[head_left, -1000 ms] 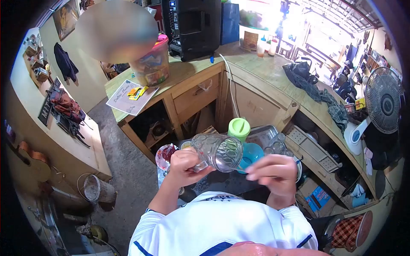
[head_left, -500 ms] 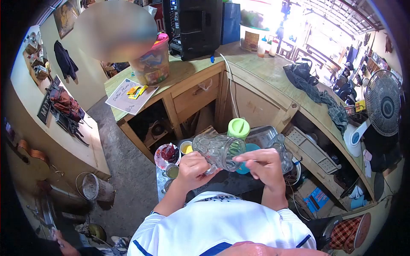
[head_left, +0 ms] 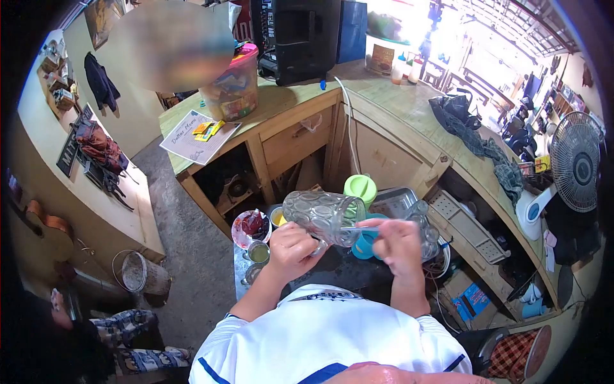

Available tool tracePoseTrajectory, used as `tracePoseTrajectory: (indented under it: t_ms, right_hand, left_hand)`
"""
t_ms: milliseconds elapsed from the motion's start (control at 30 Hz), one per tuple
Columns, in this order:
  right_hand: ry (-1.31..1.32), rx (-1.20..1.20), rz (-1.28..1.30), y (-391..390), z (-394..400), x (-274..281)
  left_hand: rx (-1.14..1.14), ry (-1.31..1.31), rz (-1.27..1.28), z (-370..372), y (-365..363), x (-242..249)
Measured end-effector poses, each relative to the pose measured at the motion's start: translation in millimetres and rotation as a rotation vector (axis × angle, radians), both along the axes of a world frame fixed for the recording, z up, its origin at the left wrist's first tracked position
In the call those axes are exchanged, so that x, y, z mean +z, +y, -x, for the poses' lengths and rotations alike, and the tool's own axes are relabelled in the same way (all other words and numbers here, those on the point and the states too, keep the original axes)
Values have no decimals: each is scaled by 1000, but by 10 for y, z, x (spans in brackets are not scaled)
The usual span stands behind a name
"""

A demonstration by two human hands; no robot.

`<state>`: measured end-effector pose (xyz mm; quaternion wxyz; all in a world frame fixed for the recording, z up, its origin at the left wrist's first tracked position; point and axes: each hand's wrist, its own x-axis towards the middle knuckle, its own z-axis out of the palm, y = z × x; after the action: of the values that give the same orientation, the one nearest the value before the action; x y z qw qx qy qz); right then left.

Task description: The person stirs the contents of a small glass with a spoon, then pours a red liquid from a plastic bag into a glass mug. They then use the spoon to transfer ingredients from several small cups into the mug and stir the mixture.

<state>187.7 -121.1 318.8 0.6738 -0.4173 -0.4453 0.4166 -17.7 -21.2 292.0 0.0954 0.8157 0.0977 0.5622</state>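
Step, apparently: working thin, pale utensil (head_left: pixel 359 228) at mouth of clear, dimpled glass mug (head_left: pixel 316 210), sideways above dark table (head_left: pixel 358 272). Left hand (head_left: pixel 291 249): fingers clamped on handle. Right hand (head_left: pixel 400 246): blurred fingers together on utensil. Next move: likely calls for steady mug.

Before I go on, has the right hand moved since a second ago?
Yes. Judged against the green-lidded container, the right hand has shifted to the left and closer to it.
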Motion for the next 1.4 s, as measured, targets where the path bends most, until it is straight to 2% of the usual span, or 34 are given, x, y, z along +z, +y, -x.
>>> tracePoseTrajectory:
  t_ms: [33, 67, 133, 167, 200, 267, 333, 433, 467, 533, 600, 700, 733, 800, 833, 867, 933, 967, 1000, 1067, 1100, 1167, 1200, 1267, 1300, 1333, 1400]
  right_hand:
    - [-98, 154, 127, 18, 33, -15]
    - [-98, 154, 126, 15, -2, -10]
    - [325, 128, 46, -20, -180, 11]
    - [417, 173, -55, 11, -298, -97]
    - [415, 175, -54, 17, -242, -93]
    - [207, 144, 114, 40, 14, -101]
    - [250, 229, 149, 32, 104, -155]
    - [727, 374, 136, 44, -239, -172]
    - [728, 372, 137, 47, -234, -209]
    - [424, 281, 189, 60, -54, -165]
    - [330, 291, 221, 43, 46, -187]
    - [223, -7, -49, 21, -218, -219]
    - [224, -11, -47, 20, -250, -207]
    - [-43, 72, -65, -26, -273, -136]
    - [-223, 21, 26, -11, -98, -69]
    - [-222, 17, 30, -26, -74, -54]
    - [-415, -113, -232, -32, -57, -34]
    - [-302, -174, -336, -76, -126, -20]
    - [-306, -221, -362, -158, -174, 9]
    - [-539, -228, -422, -97, -85, 97]
    - [-539, -228, -418, -44, -41, 95]
    - [-914, -208, -395, 70, 15, 76]
    - [-915, -212, -401, 42, -16, 107]
    - [-1013, -495, -456, -83, -140, 209]
    - [-1058, -526, -443, -105, -169, 222]
    - [-1057, -521, -440, -46, -134, 228]
    - [-1198, -336, -318, 157, -23, 205]
  left_hand:
    - [24, 29, -10, 7, -12, -18]
    - [47, 58, -20, 13, -15, -32]
    - [65, 52, -31, 16, 0, -55]
    - [80, 47, -41, 15, 9, -64]
    - [82, 45, -40, -6, 12, -70]
    - [92, 26, -74, -70, 7, -77]
    - [107, 40, -73, -74, 6, -74]
    - [127, 40, -75, -53, 35, -91]
    - [129, 24, -70, -52, 39, -102]
    - [114, 30, -62, -88, 24, -96]
    - [97, 40, -61, -97, 26, -98]
    - [73, 17, -7, -49, 48, -112]
    - [29, -3, 35, -37, 53, -109]
    - [-19, -22, 87, -54, 40, -124]
    - [-56, -31, 105, -81, 41, -127]
    - [-94, -40, 121, -101, 44, -132]
    - [-114, -47, 150, -112, 46, -167]
    - [-128, -57, 180, -118, 52, -179]
    - [-127, -58, 180, -118, 60, -184]
    - [-139, 11, 199, -109, 48, -204]
    - [-140, 12, 204, -118, 34, -205]
    - [-135, 26, 200, -153, 46, -180]
    - [-136, 25, 194, -149, 51, -184]
    - [-103, 41, 254, -140, 38, -218]
    - [-112, 25, 258, -151, 46, -236]
    - [-109, 26, 263, -148, 37, -233]
    - [-82, 46, 341, -140, 21, -217]
